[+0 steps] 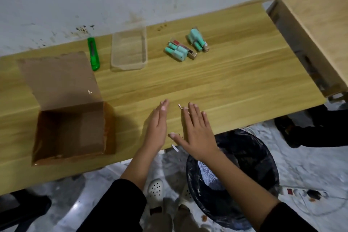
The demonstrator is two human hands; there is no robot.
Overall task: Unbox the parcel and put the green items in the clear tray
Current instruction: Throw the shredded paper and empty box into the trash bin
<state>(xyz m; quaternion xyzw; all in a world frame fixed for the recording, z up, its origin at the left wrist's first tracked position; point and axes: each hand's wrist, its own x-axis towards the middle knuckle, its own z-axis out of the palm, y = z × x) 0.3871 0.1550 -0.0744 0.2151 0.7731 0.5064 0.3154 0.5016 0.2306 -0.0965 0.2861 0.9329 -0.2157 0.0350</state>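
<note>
A long wooden table [207, 81] is running along a stained white wall, and a second, paler table [316, 30] is standing just beside its right end. On the left part of the long table, the cardboard parcel box [60, 81] is sitting open with one flap leaning back toward the wall; its inside is showing only bare brown cardboard. Under the table's near edge, a bin with a black liner [259, 156] is standing on the floor.

The clear tray [128, 67] is lying near the wall, right of the box, with nothing in it. The person's left hand [157, 128] is standing on its edge on the table, fingers straight and together, holding nothing. The right hand [197, 133] is lying palm down just beside it, fingers spread and straight, also holding nothing, its wrist reaching out over the bin.

A green utility knife [93, 53] is lying between the box flap and the tray. The green items are lying in two small clusters right of the tray, well apart from both hands: one cluster [176, 52] nearer the tray, the other [195, 38] just beyond it. A tiny pale scrap [180, 106] is lying at the right hand's fingertips.
</note>
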